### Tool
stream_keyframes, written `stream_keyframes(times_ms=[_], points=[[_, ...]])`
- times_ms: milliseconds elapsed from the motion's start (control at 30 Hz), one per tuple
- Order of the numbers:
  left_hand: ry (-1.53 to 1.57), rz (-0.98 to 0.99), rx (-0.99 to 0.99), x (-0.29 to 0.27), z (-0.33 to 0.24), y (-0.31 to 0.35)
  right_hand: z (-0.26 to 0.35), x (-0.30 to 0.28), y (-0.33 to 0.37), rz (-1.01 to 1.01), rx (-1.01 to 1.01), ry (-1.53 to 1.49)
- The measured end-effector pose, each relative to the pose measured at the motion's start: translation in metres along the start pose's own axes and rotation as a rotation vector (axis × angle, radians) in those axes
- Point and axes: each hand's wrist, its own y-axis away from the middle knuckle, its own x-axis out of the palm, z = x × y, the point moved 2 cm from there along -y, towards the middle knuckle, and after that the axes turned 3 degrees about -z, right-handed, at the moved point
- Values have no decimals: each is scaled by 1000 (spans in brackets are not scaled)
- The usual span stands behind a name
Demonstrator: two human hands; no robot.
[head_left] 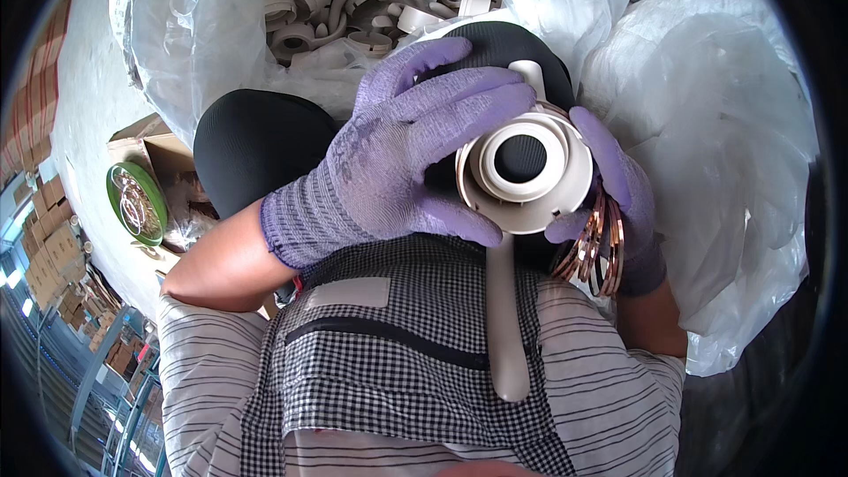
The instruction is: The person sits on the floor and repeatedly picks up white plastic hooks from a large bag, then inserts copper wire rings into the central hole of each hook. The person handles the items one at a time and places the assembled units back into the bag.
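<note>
Ring-shaped plastic part, off-white and smooth, sits just right of the view's centre, held between both hands above the person's lap. Its face is a set of nested circles: a broad outer rim, a raised collar within, and a round opening through which dark ribbed fabric shows. Small notches mark the rim's lower edge, near 5 o'clock. A rounded stub stands out at its 12 o'clock, and a long, blunt-ended handle runs down from its 6 o'clock over the checked apron; whether stub and handle are one piece with it is hidden.

The left hand, in a purple knit glove, is clamped on the part from its 9 o'clock side — fingers over the top, thumb at the lower rim. The right hand, gloved alike, grips it at 3 o'clock, thumb near 4 o'clock. A bunch of copper-coloured bands hangs at the right hand, and a strip of the same colour shows along the part's upper edge.

Toward 12 o'clock lies a pile of similar pale parts; at 9 o'clock, a green bowl; at 2 o'clock, a translucent plastic bag.
</note>
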Motion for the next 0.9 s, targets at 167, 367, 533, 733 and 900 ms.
stream_keyframes(times_ms=[167, 367, 533, 733, 900], points=[[-69, 8, -62, 9, 11, 5, -14, 4, 5, -68, 190, -146], [62, -3, 22, 9, 8, -9, -2, -3, 0, -22, -26, 153], [-5, -20, -41, 14, -4, -8, 21, 1, -7, -29, 43, 83], [-55, -112, 5, 24, -3, -2, 14, 6, -3, -64, 32, 139], [-31, -160, 0, 26, -2, -9, -1, 9, -7, -95, 197, -268]])
